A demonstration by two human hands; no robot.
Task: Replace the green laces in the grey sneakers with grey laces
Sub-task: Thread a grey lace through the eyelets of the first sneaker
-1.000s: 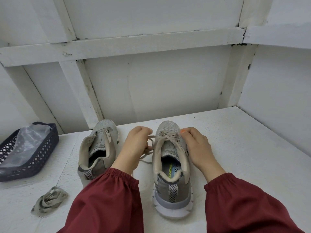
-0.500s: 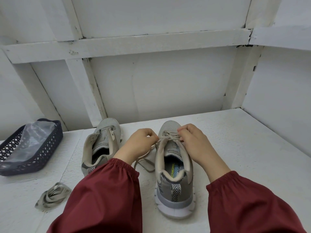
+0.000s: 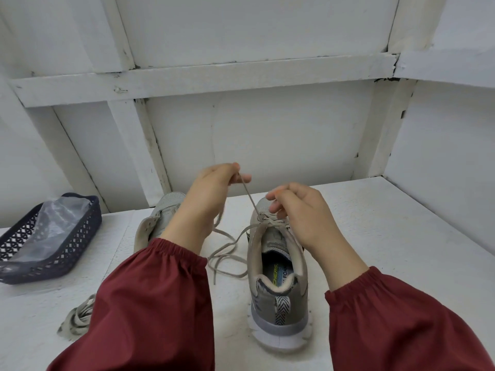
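Note:
A grey sneaker stands heel toward me at the centre of the white table. A pale lace runs taut from its eyelets up to my left hand, which pinches it, raised above and left of the shoe. Slack lace loops lie on the table left of the shoe. My right hand hovers over the shoe's laced front, fingers curled at the lace crossings. A second grey sneaker sits behind my left forearm, mostly hidden. A bundled lace lies at the lower left.
A dark blue perforated basket with a clear plastic bag inside stands at the left of the table. White walls with beams close in the back and the right side.
My left hand has risen up and away from the shoe, drawing a lace strand taut out of the eyelets. My right hand lifted slightly above the shoe's front.

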